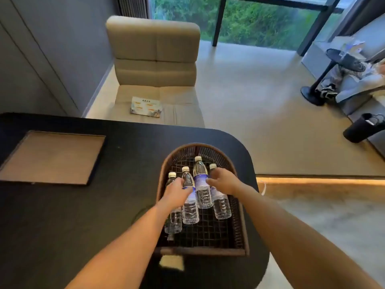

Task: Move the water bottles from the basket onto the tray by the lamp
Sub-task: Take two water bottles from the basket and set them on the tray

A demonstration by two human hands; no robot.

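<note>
Broadly, a black table (62, 215) with a rounded end carries everything within reach of the hands. Well off to the left of the two hands, a flat tray (52, 156) with a dark rim and tan floor lies on that tabletop, nothing on it. Directly beneath both hands sits a brown woven basket (239, 215), rounded at its far end and straight at its near edge, with a wire grid floor. Four clear water bottles (203, 197) with white caps and blue labels lie in it side by side, caps pointing away from the person. The left hand (177, 193) is laid over the two bottles on the left, fingers curled around their label area in a grasp. The right hand (224, 181) hovers over the two on the right, fingers spread wide and thumb apart, touching the labels but not yet closed on either.
</note>
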